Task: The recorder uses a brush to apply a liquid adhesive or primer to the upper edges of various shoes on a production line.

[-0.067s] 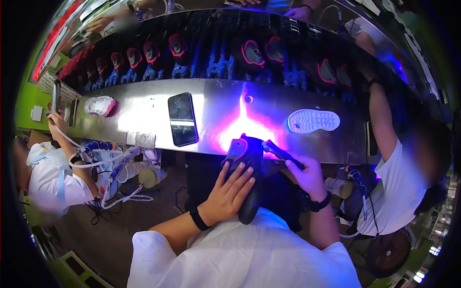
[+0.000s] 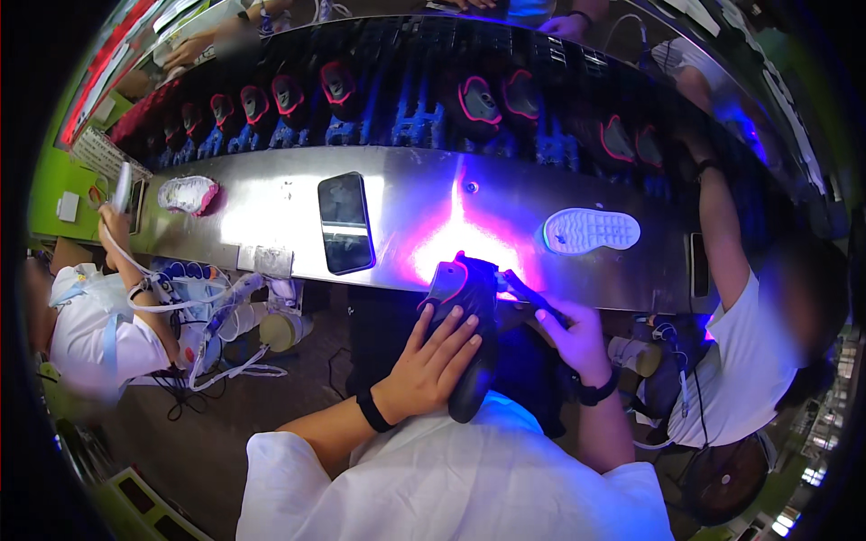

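Observation:
A dark shoe upper with a pink-red edge line (image 2: pixel 483 353) rests against my lap, its far end at the edge of the metal bench. Spread over its left side, my left hand (image 2: pixel 431 374) steadies it with fingers stretched out. My right hand (image 2: pixel 577 335) is closed round a slim dark-handled brush (image 2: pixel 534 296), whose light head is at the upper's right side near the far end. Whether the bristles touch is too small to tell. Pink-violet light falls on the bench just beyond the upper.
On the metal bench (image 2: pixel 406 180) lie a phone (image 2: pixel 346 225), a white sole (image 2: pixel 591 231) and a white-and-pink shoe-shaped piece (image 2: pixel 188 195). Beyond it, several dark uppers (image 2: pixel 338 83) stand on blue racks along a dark line. People work at both sides; a co-worker's arm (image 2: pixel 724 225) reaches across at right.
The brush in my right hand has shifted slightly at the upper's side. My left hand stays put. The co-worker at left has moved a hand with a pale tool slightly to the right.

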`<state>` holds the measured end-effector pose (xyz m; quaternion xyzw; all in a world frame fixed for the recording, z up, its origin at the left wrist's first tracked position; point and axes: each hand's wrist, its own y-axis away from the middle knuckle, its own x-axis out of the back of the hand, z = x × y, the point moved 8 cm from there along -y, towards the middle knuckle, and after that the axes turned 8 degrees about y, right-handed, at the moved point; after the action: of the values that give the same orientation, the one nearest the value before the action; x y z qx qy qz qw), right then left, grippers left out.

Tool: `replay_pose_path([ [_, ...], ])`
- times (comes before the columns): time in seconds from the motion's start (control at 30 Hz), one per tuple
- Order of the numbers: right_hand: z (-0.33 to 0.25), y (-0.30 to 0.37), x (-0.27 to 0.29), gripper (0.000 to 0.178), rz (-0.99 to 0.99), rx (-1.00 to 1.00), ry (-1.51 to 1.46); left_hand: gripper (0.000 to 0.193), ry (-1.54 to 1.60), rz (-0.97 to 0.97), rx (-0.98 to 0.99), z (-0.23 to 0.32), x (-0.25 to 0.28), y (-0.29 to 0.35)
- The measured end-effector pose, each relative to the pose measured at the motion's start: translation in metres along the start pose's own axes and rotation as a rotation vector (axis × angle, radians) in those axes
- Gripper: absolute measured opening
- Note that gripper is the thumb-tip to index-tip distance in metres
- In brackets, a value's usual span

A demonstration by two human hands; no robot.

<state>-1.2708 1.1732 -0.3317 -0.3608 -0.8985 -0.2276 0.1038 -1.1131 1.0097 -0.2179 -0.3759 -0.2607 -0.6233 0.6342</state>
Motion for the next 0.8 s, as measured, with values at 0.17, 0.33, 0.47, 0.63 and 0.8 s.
replay_pose_path([
  [0.17,0.004,0.043,-0.017,0.035,-0.145,-0.126,-0.241,0.057,0.023,-0.041,-0.006,0.002,-0.001,-0.002],
  [0.33,0.006,0.056,-0.015,0.037,-0.170,-0.115,-0.367,0.058,0.025,-0.036,-0.021,0.004,-0.002,-0.002],
  [0.47,-0.002,0.026,-0.012,0.038,-0.141,-0.125,-0.253,0.059,0.000,-0.032,-0.031,0.002,-0.003,-0.002],
  [0.63,0.008,0.047,-0.015,0.038,-0.226,-0.178,-0.390,0.059,0.014,-0.030,-0.018,0.005,0.001,-0.008],
  [0.8,-0.004,0.081,0.001,0.036,-0.209,-0.188,-0.375,0.059,-0.030,-0.062,-0.021,0.015,0.001,-0.021],
])
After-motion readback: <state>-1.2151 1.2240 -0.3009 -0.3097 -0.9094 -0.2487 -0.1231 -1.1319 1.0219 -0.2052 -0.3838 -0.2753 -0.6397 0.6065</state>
